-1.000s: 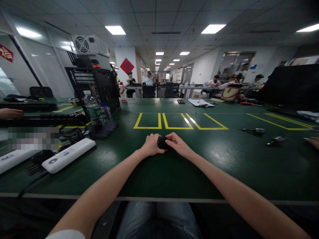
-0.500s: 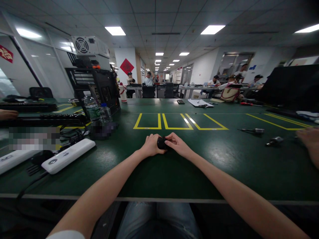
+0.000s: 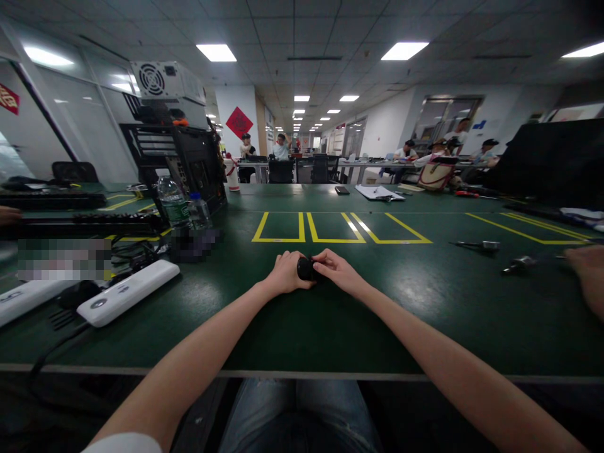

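Note:
Between my two hands is a small round black object (image 3: 306, 268), its kind not clear to me. My left hand (image 3: 287, 273) is wrapped round it from the left, thumb underneath. From the right, my right hand (image 3: 334, 267) pinches its right side with thumb and fingertips. Part of the object is hidden behind the fingers. Both hands are low over the green tabletop (image 3: 302, 333), just in front of the yellow tape outlines (image 3: 336, 241).
White power strips (image 3: 129, 293) with cables lie at left, near water bottles (image 3: 173, 204) and an open computer case (image 3: 201, 163). Metal-ended tools (image 3: 519, 264) lie at right beside another person's hand (image 3: 587, 270). Farther back are a clipboard (image 3: 377, 192) and a phone (image 3: 341, 190).
My hands keep their hold on the black object, with only a slight shift of the fingers. The whole view has tilted a little, and things appear slightly higher.

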`<state>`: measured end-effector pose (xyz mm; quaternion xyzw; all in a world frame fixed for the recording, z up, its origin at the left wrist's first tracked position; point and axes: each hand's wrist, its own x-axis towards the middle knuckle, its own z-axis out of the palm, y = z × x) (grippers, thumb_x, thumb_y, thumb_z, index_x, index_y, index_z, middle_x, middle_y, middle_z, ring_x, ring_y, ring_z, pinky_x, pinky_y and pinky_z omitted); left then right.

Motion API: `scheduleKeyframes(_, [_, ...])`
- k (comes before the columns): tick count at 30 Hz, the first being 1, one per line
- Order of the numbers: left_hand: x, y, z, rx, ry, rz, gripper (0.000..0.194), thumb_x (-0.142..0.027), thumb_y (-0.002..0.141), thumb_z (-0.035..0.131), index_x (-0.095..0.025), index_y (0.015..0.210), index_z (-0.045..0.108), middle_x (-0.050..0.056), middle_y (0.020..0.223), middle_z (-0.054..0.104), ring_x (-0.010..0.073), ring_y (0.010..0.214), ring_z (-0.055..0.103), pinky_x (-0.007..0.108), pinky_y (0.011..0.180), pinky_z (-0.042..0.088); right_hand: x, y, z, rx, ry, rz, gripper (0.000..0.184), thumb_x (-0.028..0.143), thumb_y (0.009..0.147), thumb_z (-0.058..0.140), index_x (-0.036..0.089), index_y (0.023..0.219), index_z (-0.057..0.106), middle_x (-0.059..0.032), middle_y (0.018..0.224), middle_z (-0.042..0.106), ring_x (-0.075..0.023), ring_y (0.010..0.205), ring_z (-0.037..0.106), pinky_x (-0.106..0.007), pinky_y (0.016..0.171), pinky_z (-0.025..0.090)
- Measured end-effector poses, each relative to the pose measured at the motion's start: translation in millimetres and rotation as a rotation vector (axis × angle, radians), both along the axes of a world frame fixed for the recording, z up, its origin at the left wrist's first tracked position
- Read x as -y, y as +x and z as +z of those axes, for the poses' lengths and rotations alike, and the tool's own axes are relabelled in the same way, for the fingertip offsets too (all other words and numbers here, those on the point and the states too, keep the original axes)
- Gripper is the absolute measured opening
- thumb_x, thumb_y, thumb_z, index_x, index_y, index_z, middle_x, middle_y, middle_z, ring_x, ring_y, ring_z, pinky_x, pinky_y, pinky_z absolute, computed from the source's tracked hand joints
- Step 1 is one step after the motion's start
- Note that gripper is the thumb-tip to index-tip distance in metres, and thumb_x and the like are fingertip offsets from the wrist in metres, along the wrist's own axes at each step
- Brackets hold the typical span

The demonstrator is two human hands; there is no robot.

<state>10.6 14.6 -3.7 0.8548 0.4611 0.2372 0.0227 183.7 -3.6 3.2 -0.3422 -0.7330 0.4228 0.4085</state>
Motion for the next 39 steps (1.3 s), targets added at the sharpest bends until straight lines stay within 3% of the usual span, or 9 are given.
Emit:
scheduleKeyframes(6, [0.2, -1.0, 1.1, 0.002, -0.008, -0.014, 0.054, -0.051, 0.054, 0.061, -0.019, 0.094, 0.046, 0.004, 0.090, 0.053, 0.0241, 0.083, 0.047, 0.035, 0.072, 0.036, -3.8, -3.0, -4.9, 0.058, -0.003, -0.098, 0.031, 0.032, 0.075, 0.051, 0.019, 0.103, 0.046, -0.0052, 0.101, 0.053, -0.0168, 0.096, 0.051, -0.037, 0.087, 0.040])
scheduleKeyframes(14, [1.1, -2.3, 2.6, 0.006, -0.018, -0.033, 0.052, -0.051, 0.055, 0.060, -0.019, 0.094, 0.046, 0.004, 0.090, 0.053, 0.0237, 0.083, 0.047, 0.035, 0.071, 0.035, 0.7, 1.9, 0.5, 0.008, -0.043, 0.083, 0.032, 0.024, 0.070, 0.058, 0.019, 0.099, 0.045, -0.0035, 0.105, 0.051, -0.0162, 0.102, 0.050, -0.035, 0.090, 0.039])
scheduleKeyframes(19, [1.6, -1.4, 4.0, 0.018, -0.047, -0.030, 0.051, -0.050, 0.055, 0.061, -0.019, 0.093, 0.046, 0.004, 0.088, 0.053, 0.0230, 0.082, 0.048, 0.035, 0.071, 0.036, 1.7, -2.7, -1.6, 0.034, 0.042, -0.056, 0.020, 0.032, 0.076, 0.048, 0.018, 0.091, 0.048, -0.0020, 0.090, 0.054, -0.0152, 0.087, 0.054, -0.036, 0.080, 0.044])
scheduleKeyframes(23, [2.9, -0.6, 5.3, 0.019, -0.072, 0.000, 0.052, -0.049, 0.054, 0.063, -0.019, 0.094, 0.046, 0.004, 0.090, 0.053, 0.0232, 0.084, 0.048, 0.035, 0.073, 0.036, -1.6, -3.5, -4.9, 0.056, 0.040, -0.115, 0.028, 0.032, 0.076, 0.049, 0.019, 0.101, 0.046, -0.0043, 0.100, 0.053, -0.0167, 0.096, 0.050, -0.038, 0.087, 0.040])
scheduleKeyframes(27, [2.8, -0.9, 5.1, 0.018, -0.063, -0.027, 0.051, -0.049, 0.056, 0.061, -0.019, 0.094, 0.047, 0.004, 0.090, 0.053, 0.0232, 0.084, 0.048, 0.035, 0.073, 0.036, -3.5, -0.8, -5.4, 0.082, -0.026, -0.041, 0.030, 0.031, 0.076, 0.049, 0.019, 0.104, 0.046, -0.0058, 0.104, 0.052, -0.0176, 0.098, 0.050, -0.040, 0.088, 0.039])
scheduleKeyframes(33, [-0.6, 0.2, 0.8, 0.014, -0.025, -0.001, 0.053, -0.049, 0.054, 0.062, -0.018, 0.093, 0.046, 0.004, 0.087, 0.053, 0.0241, 0.083, 0.048, 0.035, 0.071, 0.036, 2.2, 0.2, -2.6, -0.042, -0.047, 0.077, 0.033, 0.024, 0.069, 0.059, 0.020, 0.097, 0.042, -0.0036, 0.102, 0.050, -0.0162, 0.100, 0.050, -0.037, 0.089, 0.039])
scheduleKeyframes(39, [0.7, -0.4, 2.8, 0.022, -0.052, -0.008, 0.052, -0.050, 0.054, 0.062, -0.019, 0.093, 0.047, 0.004, 0.088, 0.053, 0.0233, 0.083, 0.048, 0.035, 0.072, 0.036, 4.7, -2.5, -1.7, 0.008, 0.011, -0.046, 0.024, 0.032, 0.076, 0.049, 0.019, 0.096, 0.045, -0.0036, 0.097, 0.053, -0.0163, 0.095, 0.052, -0.038, 0.086, 0.041])
